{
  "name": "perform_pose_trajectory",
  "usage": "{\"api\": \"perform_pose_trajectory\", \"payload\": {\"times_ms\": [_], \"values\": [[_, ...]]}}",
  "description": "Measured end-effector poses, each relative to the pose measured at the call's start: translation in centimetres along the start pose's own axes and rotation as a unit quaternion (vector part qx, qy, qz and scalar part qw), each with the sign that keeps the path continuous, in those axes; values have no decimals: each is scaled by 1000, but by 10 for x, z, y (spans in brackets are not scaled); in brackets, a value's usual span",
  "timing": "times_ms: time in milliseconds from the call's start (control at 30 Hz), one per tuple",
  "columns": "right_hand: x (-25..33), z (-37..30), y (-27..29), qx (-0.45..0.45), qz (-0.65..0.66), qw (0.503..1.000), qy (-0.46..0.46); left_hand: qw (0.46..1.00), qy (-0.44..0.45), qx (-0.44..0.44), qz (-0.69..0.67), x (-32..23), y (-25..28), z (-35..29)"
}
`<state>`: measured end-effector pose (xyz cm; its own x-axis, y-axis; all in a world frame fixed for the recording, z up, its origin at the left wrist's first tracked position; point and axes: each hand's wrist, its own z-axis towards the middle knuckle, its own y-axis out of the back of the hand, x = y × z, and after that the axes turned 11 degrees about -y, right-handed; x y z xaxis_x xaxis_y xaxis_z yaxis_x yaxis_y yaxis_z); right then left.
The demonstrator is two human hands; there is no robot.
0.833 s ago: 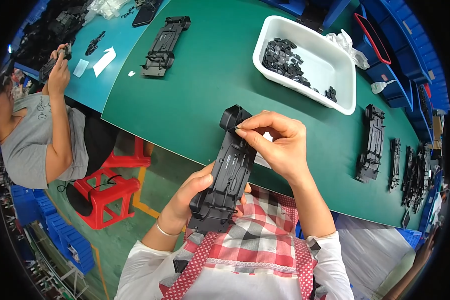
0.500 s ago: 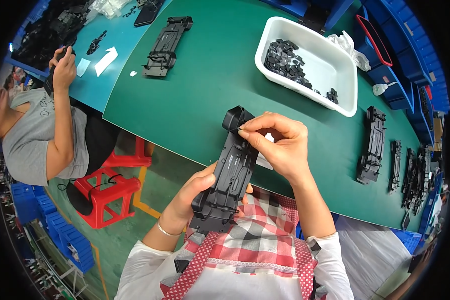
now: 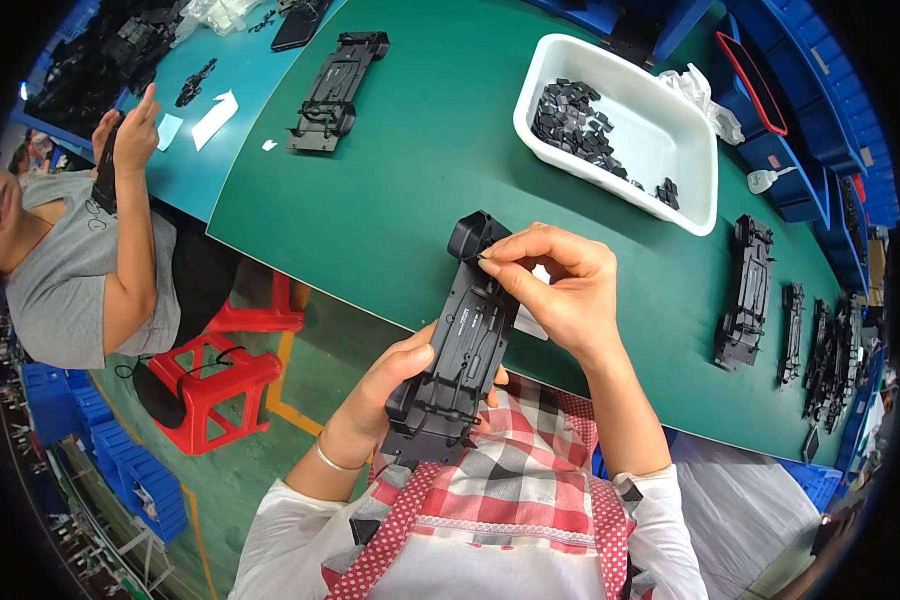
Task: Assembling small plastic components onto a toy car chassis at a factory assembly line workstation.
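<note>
A long black plastic toy-car chassis [image 3: 462,340] is held tilted over the table's near edge, its far end pointing away from me. My left hand [image 3: 395,385] is closed around its left side near the lower end, with fingertips showing at its right edge. My right hand [image 3: 560,285] pinches thumb and forefinger together at the chassis's far end, beside the raised black block there. Whatever lies between those fingertips is too small and too covered to make out. A small white piece [image 3: 532,318] shows on the table behind my right hand.
A white tub [image 3: 660,140] of small black parts stands at the far right. Similar chassis [image 3: 335,95] lie at the far left and on the right [image 3: 746,290], near stacked black parts [image 3: 835,350]. A co-worker [image 3: 90,270] sits left near red stools [image 3: 220,385]. Blue bins [image 3: 780,165] line the right.
My hands and the chassis have barely moved. At the left, the co-worker's hands have shifted lower and opened somewhat around a dark part.
</note>
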<state>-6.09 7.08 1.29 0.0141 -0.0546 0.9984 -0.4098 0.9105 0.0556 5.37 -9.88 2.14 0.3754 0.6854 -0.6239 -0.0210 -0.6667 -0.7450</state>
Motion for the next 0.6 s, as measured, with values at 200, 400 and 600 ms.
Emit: {"api": "perform_pose_trajectory", "payload": {"times_ms": [200,400,600], "values": [[1,0,2,3,0,1000,-6,1000,3,-9,-11,1,-1,0],[0,1,2,1,-2,1000,-10,1000,-3,-4,-25,2,-1,1],[-2,0,2,-6,11,1000,-25,1000,-4,-15,-24,1,-5,-1]]}}
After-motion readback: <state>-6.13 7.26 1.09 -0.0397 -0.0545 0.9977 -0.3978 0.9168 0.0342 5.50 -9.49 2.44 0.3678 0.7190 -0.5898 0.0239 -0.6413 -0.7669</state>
